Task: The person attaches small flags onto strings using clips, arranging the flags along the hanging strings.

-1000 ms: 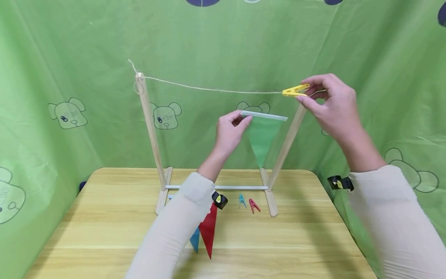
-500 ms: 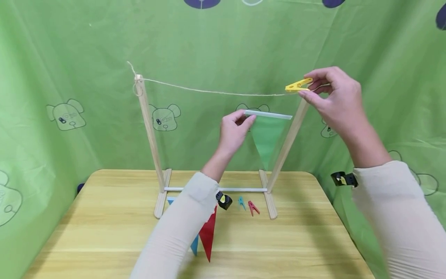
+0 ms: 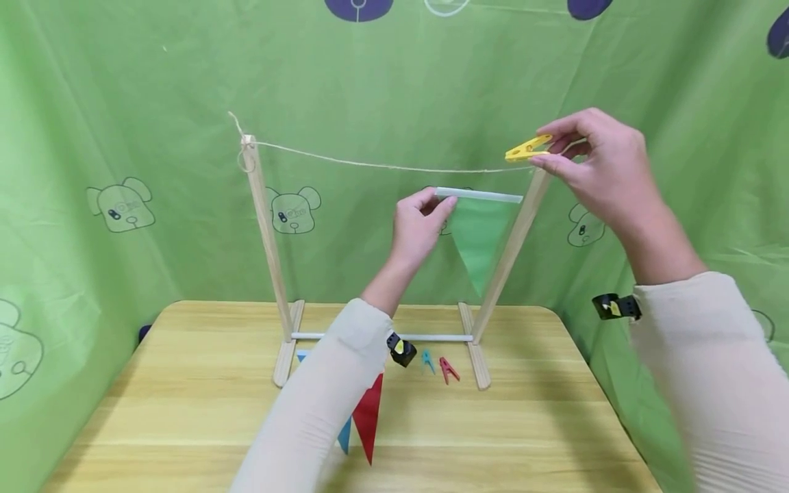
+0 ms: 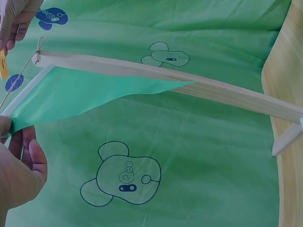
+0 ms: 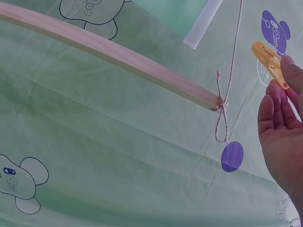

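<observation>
My left hand (image 3: pixel 419 226) pinches the upper left corner of a green triangular pennant (image 3: pixel 481 233) by its white top strip. The pennant hangs point down, just under the string (image 3: pixel 394 166) and beside the right wooden post (image 3: pixel 514 239). Up by the top of that post, my right hand (image 3: pixel 607 161) holds a yellow clothespin (image 3: pixel 529 148) between thumb and fingers, its tip pointing left and slightly above the string. In the right wrist view the clothespin (image 5: pixel 270 64) is apart from both the string (image 5: pixel 234 52) and the pennant's white strip (image 5: pixel 202 26).
The string runs between the right post and a left wooden post (image 3: pixel 265 226), joined low down by a white rod (image 3: pixel 437 337). On the table (image 3: pixel 524 438) lie a blue clothespin (image 3: pixel 428 360), a red clothespin (image 3: pixel 448 370), a red pennant (image 3: pixel 368 414) and a blue pennant (image 3: pixel 344 437), partly behind my left sleeve.
My left hand has carried the green pennant right and slightly up, toward the right post. My right hand has lifted the yellow clothespin up off the string and a little to the right.
</observation>
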`<state>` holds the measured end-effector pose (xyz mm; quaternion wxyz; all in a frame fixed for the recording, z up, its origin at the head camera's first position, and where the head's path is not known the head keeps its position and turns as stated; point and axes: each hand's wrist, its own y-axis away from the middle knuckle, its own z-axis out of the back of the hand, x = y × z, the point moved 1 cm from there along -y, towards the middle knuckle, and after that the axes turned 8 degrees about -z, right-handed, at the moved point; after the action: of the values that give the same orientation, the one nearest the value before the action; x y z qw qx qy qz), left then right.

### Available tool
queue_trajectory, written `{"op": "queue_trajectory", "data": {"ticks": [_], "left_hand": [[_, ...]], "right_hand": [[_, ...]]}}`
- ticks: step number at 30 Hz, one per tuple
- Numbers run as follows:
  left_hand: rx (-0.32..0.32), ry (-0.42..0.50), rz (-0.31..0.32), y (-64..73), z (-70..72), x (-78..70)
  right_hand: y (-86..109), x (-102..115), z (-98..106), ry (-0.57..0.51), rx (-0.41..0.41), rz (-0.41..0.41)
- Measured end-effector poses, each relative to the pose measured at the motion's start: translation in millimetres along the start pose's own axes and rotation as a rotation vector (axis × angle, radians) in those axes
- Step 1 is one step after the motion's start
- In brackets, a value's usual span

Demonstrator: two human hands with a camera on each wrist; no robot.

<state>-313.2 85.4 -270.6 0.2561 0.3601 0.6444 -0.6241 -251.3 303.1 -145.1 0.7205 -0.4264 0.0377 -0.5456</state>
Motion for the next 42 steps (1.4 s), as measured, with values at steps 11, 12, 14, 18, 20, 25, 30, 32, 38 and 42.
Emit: {"op": "queue_trajectory", "data": {"ticks": [11, 12, 14, 18, 20, 25, 30, 32, 38, 42], "left_hand": [[-0.038, 0.034, 0.016, -2.7, -9.7, -0.1], [-0.039, 0.035, 0.018, -2.9, -10.5, -0.3], [-0.038, 0.040, 0.018, -3.5, -11.6, -0.8], [-0.038, 0.049, 0.023, -5.1, -13.1, -1.0], [-0.040, 0.050, 0.023, -5.6, -13.7, -1.0], [-0.044, 0.041, 0.035, -6.4, -14.3, -0.1], [-0.057, 0.057, 0.040, -7.6, -15.4, 0.2], [-0.058, 0.068, 0.039, -8.1, -16.0, -0.4], [-0.057, 0.071, 0.023, -10.3, -17.9, -2.7], [-0.068, 0.073, 0.015, -12.1, -19.0, -4.2]], "right_hand": [[-8.4, -2, 6, 0.057, 0.055, 0.014], [-9.0, -2, 6, 0.065, 0.056, 0.017], [-9.8, -3, 7, 0.077, 0.055, 0.028], [-10.3, -1, 8, 0.110, 0.069, 0.036], [-10.1, 0, 9, 0.122, 0.079, 0.041], [-11.2, 2, 9, 0.161, 0.094, 0.050], [-13.9, 4, 11, 0.182, 0.085, 0.065], [-14.6, 5, 11, 0.183, 0.087, 0.067], [-16.1, 8, 12, 0.197, 0.091, 0.060], [-17.5, 9, 12, 0.209, 0.090, 0.079]]}}
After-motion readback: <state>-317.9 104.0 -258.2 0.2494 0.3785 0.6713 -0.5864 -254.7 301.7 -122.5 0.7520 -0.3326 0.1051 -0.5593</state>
